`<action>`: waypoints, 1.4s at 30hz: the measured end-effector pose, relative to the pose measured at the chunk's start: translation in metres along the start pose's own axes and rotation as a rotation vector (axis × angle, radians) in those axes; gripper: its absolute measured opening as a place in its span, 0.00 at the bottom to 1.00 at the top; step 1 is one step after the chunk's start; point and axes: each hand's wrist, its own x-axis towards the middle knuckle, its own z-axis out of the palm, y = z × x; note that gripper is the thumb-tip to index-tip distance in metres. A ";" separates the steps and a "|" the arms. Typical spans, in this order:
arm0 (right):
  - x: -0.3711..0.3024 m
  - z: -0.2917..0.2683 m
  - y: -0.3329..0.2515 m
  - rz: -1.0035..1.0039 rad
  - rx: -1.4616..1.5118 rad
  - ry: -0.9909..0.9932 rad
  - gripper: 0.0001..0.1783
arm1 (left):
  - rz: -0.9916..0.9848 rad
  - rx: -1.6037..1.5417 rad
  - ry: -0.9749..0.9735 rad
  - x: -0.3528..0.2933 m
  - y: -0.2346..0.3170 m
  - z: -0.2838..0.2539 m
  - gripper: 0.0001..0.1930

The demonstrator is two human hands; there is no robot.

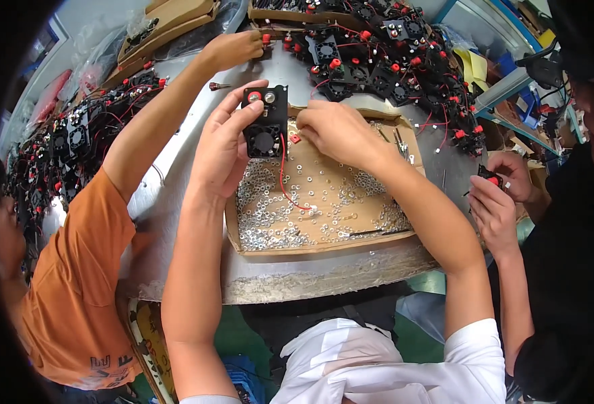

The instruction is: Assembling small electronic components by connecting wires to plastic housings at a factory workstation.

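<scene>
My left hand [220, 138] grips a black fan panel [280, 111], a flat plate with a small cooling fan at its lower end. One red-ringed terminal and one silver terminal sit at its top, and my thumb presses beside them. A red wire [284, 178] runs from the panel to a white connector [312, 210] over the cardboard tray [324, 250]. My right hand [337, 132] is just right of the panel, fingers pinched together. Below its fingertips is a small red square piece [295, 139]; whether the fingers touch it I cannot tell.
Many loose metal nuts and washers [263, 225] lie in the tray. Heaps of black fan panels [377, 60] with red caps surround it. To the left, an orange-sleeved person's hand [237, 49] reaches across; to the right, another person's hands [495, 202] hold a small black-and-red part.
</scene>
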 end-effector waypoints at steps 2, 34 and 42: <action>0.001 0.006 0.002 0.001 -0.006 -0.006 0.06 | -0.002 -0.005 0.000 0.001 -0.002 0.000 0.21; -0.051 -0.033 0.008 0.466 1.210 0.004 0.14 | -0.144 0.119 0.024 -0.005 0.000 0.015 0.22; -0.053 -0.023 0.019 0.471 1.189 0.050 0.10 | -0.242 0.188 0.000 -0.003 -0.009 0.012 0.24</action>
